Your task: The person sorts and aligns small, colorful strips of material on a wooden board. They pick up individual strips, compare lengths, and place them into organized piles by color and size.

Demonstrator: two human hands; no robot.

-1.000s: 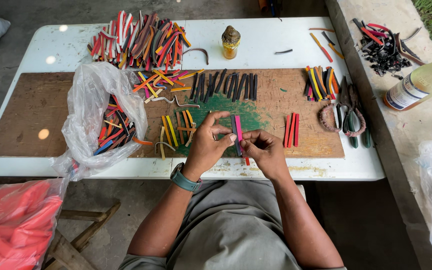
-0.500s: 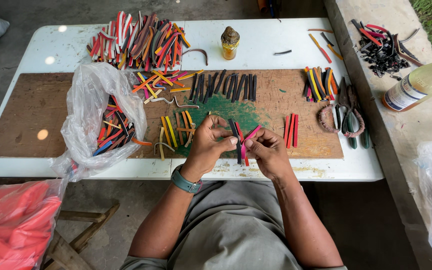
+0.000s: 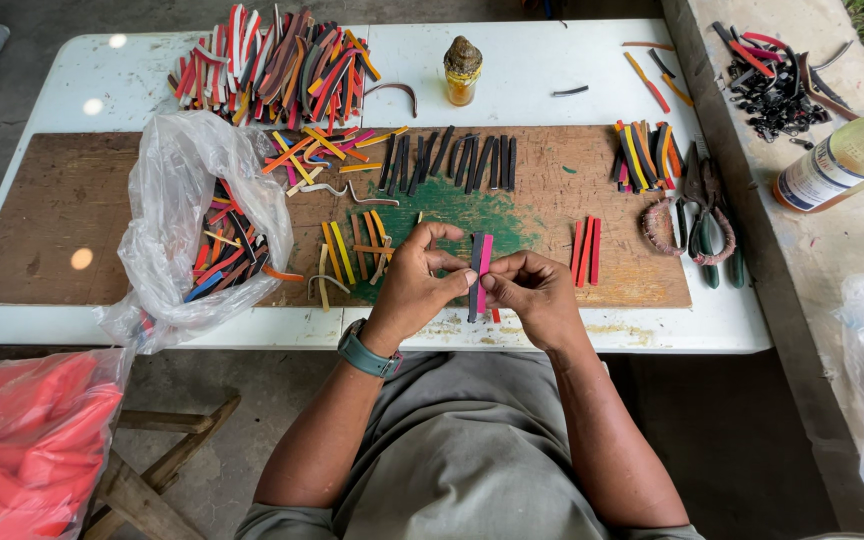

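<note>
strips (image 3: pixel 479 275), one dark and one pink, are being pinched side by side between both hands, left (image 3: pixel 415 283) and right (image 3: pixel 532 295), just above the near bench (image 3: pixel 652 325) edge, apparently for aligning.

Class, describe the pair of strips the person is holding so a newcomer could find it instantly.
Start at the brown board on the white table. At its near edge, the left hand and right hand pinch two upright strips, one dark, one pink. Unlike the loose strips lying flat, these are held together.
</note>
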